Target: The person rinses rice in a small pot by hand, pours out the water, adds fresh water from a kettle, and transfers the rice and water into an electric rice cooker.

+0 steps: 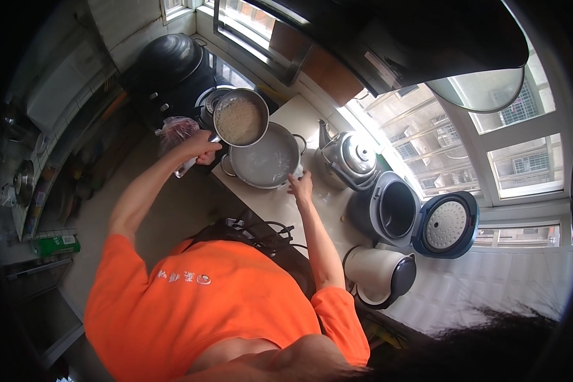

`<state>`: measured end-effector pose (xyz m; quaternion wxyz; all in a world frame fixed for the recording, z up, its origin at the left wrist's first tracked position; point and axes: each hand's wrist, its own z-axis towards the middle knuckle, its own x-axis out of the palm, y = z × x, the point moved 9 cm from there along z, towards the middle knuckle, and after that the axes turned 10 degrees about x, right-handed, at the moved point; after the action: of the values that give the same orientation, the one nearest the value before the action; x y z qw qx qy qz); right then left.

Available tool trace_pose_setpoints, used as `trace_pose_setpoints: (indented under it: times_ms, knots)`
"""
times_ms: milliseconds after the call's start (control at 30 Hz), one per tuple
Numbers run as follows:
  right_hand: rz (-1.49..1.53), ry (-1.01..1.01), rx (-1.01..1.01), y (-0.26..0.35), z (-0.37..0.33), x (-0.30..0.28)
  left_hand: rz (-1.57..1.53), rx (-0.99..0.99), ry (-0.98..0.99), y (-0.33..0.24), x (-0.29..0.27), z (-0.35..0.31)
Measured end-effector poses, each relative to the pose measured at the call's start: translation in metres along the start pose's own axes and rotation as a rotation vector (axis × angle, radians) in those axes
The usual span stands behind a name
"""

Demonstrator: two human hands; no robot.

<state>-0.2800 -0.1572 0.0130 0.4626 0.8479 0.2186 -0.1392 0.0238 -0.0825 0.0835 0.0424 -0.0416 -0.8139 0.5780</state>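
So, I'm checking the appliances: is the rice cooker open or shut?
Open: the rice cooker has its lid swung back, baring its interior.

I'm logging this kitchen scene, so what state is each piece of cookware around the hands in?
Small round metal saucepan: uncovered, holding pale grains, gripped by the left hand.
Wide grey two-handled pot: uncovered, right hand at its rim.
Shiny silver metal kettle: lidded.
Blue-grey rice cooker: lid open.
White electric kettle with black top: closed.

Bright windows (420, 137) beside pale counter (267, 204)
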Motion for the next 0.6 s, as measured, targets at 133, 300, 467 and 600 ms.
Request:
trace_pose_setpoints:
  times_ms: [133,300,467,600]
  knots:
    - [0.580,0.491,0.239,-0.021,-0.015,0.058,-0.158,-0.080,0.048,-0.013,0.004,-0.009]
    - [0.608,0.384,0.211,-0.018,0.002,0.059,-0.152,-0.074,0.210,-0.053,0.035,0.005]
    - [0.619,0.361,0.243,-0.004,0.003,0.058,-0.099,-0.152,0.439,-0.084,0.091,0.016]
    - [-0.033,0.053,0.000,0.022,-0.022,-0.005,-0.096,-0.140,0.560,-0.125,0.158,0.029]
